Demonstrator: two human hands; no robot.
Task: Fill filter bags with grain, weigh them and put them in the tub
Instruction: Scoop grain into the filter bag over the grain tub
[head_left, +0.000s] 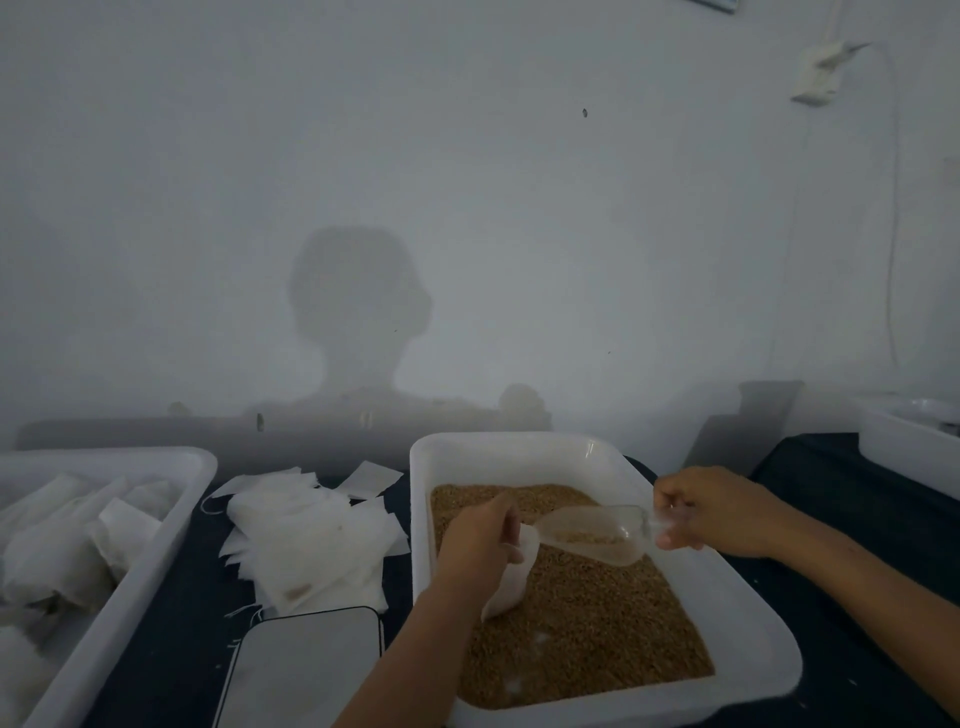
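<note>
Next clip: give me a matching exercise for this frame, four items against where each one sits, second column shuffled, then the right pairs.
Items
1. clear scoop
2. filter bag being filled
3. loose empty bags
4. scale

Places
A. piled on the dark table between the two tubs
B. held in the left hand over the grain
C. near edge of the table, in front of the bag pile
D. held by its handle in the right hand, tipped toward the bag

Pairs: 1-D, 2-B, 3-A, 4-C
</note>
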